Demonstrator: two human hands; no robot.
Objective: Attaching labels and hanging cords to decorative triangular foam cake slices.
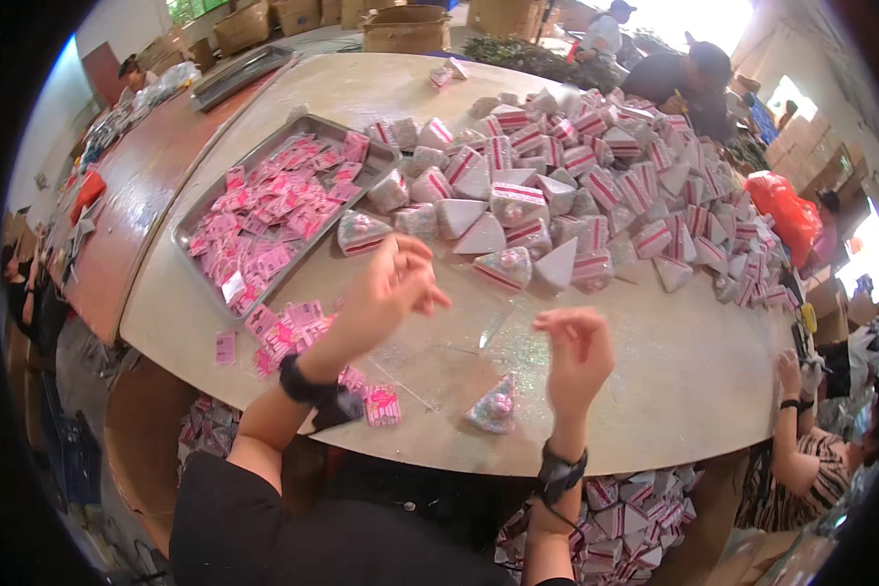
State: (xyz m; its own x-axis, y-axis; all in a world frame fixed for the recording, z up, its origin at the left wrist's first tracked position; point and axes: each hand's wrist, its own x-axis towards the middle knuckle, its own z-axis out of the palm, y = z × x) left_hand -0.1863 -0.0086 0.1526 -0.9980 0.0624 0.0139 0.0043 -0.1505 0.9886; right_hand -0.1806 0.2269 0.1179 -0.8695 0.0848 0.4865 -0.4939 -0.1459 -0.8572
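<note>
Both my hands are raised above the table's near side, a short gap between them. My left hand (396, 288) has its fingers curled in beside the heap of cake-slice ornaments. The fingertips of my right hand (578, 354) are drawn together, pointing left. Whatever either hand pinches, if anything, is too thin or small to make out. Below and between them lies one glittery, wedge-shaped cake-slice ornament (493, 405), near the table edge. Left of it is a pink printed card tag (382, 404), with more pink tags (288, 332) partly behind my left forearm.
A metal tray (190, 244) of pink tags stands at left. A large heap of white-and-pink cake-slice ornaments (557, 176) covers the far right side. More ornaments (625, 518) fill a box below the edge. Co-workers sit at far right (693, 78) and right (801, 449).
</note>
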